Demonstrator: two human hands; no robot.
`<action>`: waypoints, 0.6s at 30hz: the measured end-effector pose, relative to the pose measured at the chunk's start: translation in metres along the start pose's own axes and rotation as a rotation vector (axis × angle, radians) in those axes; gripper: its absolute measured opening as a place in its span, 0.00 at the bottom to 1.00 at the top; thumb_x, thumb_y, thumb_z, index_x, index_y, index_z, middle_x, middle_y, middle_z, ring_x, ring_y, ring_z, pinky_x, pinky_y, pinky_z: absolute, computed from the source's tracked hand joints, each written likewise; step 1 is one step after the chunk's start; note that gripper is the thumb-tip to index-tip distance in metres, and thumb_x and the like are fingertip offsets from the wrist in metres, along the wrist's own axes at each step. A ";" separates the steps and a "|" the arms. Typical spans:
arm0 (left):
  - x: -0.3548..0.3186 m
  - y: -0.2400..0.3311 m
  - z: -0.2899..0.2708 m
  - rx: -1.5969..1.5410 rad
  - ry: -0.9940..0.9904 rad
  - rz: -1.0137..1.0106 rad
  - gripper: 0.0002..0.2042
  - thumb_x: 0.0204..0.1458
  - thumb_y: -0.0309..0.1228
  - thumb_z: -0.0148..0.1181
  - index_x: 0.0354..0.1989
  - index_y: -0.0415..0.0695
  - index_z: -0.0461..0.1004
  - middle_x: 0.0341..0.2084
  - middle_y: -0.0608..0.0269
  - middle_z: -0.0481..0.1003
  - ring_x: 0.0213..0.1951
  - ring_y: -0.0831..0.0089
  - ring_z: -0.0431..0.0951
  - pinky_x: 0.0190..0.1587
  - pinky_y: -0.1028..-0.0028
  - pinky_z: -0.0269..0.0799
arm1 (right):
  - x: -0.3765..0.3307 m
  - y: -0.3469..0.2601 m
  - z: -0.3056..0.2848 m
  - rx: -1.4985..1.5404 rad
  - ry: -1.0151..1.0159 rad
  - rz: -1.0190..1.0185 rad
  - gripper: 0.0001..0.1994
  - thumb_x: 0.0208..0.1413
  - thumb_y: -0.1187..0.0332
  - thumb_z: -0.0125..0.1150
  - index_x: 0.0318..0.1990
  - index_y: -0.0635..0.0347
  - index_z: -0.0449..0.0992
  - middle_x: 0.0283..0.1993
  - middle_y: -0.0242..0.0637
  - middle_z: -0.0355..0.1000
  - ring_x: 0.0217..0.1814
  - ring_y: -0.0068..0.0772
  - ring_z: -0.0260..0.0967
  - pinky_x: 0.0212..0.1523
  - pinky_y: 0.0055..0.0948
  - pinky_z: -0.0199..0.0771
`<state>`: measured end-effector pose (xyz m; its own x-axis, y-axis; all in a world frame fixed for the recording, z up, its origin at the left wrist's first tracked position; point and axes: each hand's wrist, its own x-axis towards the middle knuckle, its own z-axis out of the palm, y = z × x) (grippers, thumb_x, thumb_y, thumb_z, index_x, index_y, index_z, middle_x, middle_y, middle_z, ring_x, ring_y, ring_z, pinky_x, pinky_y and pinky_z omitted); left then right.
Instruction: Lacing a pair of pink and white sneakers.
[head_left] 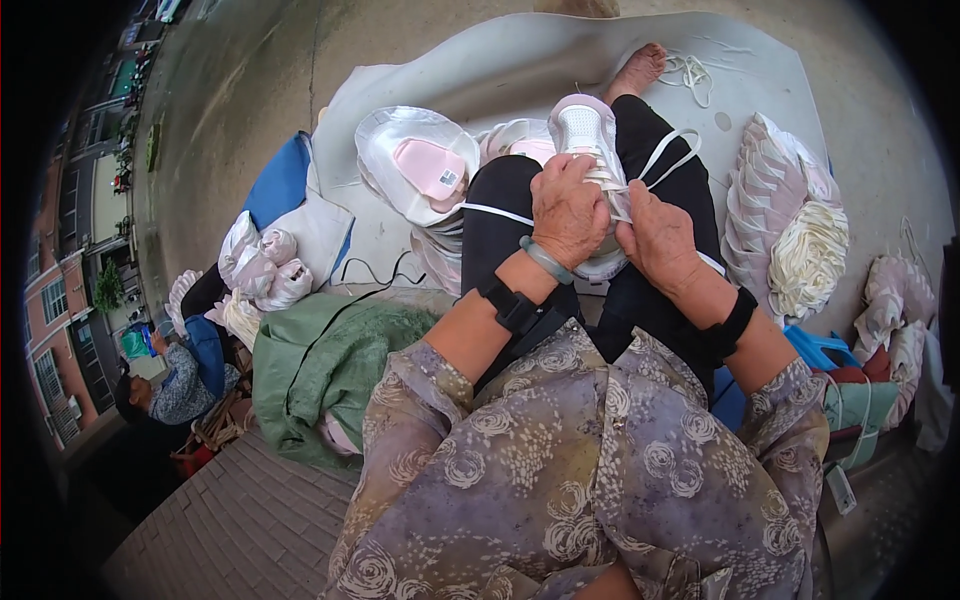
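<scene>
- My right hand (pixel 660 238) pinches thumb and bent fingers together at the laced edge of the shoe (pixel 588 140).
- My left hand (pixel 570 212) curls its fingers over the other side.
- The shoe lies between my knees (pixel 505 190), reaching past my fingertips.

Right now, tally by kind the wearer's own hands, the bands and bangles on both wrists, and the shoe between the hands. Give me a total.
Hands: 2, the left hand and the right hand
Black wristbands: 2, one on each wrist
Pale bangle: 1, on the left wrist
Shoe: 1, white and pale pink
Total: 6
</scene>
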<state>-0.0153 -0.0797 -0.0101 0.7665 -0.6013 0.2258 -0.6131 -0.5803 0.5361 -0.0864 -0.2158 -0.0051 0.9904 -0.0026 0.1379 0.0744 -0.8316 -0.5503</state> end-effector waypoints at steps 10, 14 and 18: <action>-0.004 0.006 0.008 0.005 0.052 -0.001 0.09 0.31 0.29 0.60 0.24 0.43 0.72 0.43 0.57 0.68 0.49 0.57 0.64 0.47 0.62 0.58 | -0.005 0.010 0.012 0.134 0.091 0.002 0.16 0.38 0.75 0.53 0.40 0.61 0.65 0.29 0.42 0.65 0.30 0.45 0.66 0.30 0.38 0.67; 0.003 0.008 0.007 0.035 0.044 0.043 0.07 0.32 0.29 0.59 0.23 0.42 0.72 0.44 0.56 0.67 0.50 0.56 0.63 0.49 0.60 0.54 | -0.004 0.014 0.014 0.158 0.063 0.035 0.16 0.38 0.75 0.52 0.41 0.59 0.66 0.29 0.41 0.65 0.32 0.44 0.66 0.32 0.37 0.67; 0.010 0.020 0.000 0.168 -0.041 0.110 0.05 0.34 0.27 0.55 0.22 0.41 0.71 0.47 0.54 0.65 0.53 0.53 0.59 0.53 0.52 0.48 | -0.003 0.015 0.009 0.223 0.023 0.076 0.16 0.39 0.73 0.51 0.41 0.60 0.66 0.30 0.41 0.65 0.33 0.45 0.66 0.33 0.37 0.68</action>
<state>-0.0199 -0.0974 0.0028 0.6869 -0.6860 0.2398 -0.7185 -0.5916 0.3658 -0.0870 -0.2229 -0.0212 0.9915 -0.0754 0.1062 0.0259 -0.6851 -0.7280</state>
